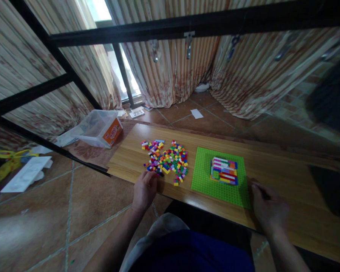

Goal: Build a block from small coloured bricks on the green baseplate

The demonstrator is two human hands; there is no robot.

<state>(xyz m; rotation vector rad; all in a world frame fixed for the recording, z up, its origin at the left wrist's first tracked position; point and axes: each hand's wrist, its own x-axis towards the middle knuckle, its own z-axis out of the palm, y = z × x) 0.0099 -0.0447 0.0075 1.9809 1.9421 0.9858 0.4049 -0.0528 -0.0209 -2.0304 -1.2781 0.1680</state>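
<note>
A pile of small coloured bricks (167,158) lies on the wooden table (274,170). To its right sits a green baseplate (204,177) with a block of multicoloured bricks (224,170) built on it. My left hand (144,189) rests at the pile's near left edge, fingers curled toward the bricks; what it holds, if anything, is hidden. My right hand (269,207) lies on the table just right of the baseplate's near corner, fingers curled together.
A clear plastic box with an orange label (100,128) sits on the floor beyond the table's left end. Black metal frame bars (187,24) cross overhead. White packaging (25,173) lies on the tiled floor at left. A dark object (328,189) rests at the table's right.
</note>
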